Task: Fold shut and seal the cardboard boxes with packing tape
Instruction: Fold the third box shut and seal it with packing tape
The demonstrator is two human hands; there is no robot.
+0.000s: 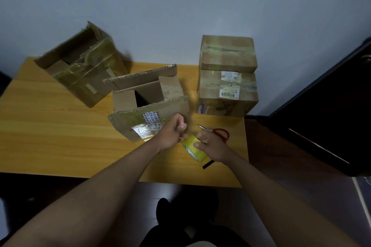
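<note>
An open cardboard box (148, 102) stands at the middle of the wooden table (50, 136), its flaps up. Just in front of it my right hand (210, 146) grips a yellow-green roll of packing tape (193, 147). My left hand (173, 131) is curled beside the roll, its thumb and fingers pinching at the tape's loose end. A second open box (84, 66), patched with old tape, sits tilted at the back left. Two taped-shut boxes are stacked at the back right, the smaller one (227, 53) on the larger one (227, 94).
Red-handled scissors (217, 131) lie on the table right of my hands. A short black strip (207, 164) lies near the table's front right corner. A dark door (331, 106) stands to the right. The wall runs behind the table.
</note>
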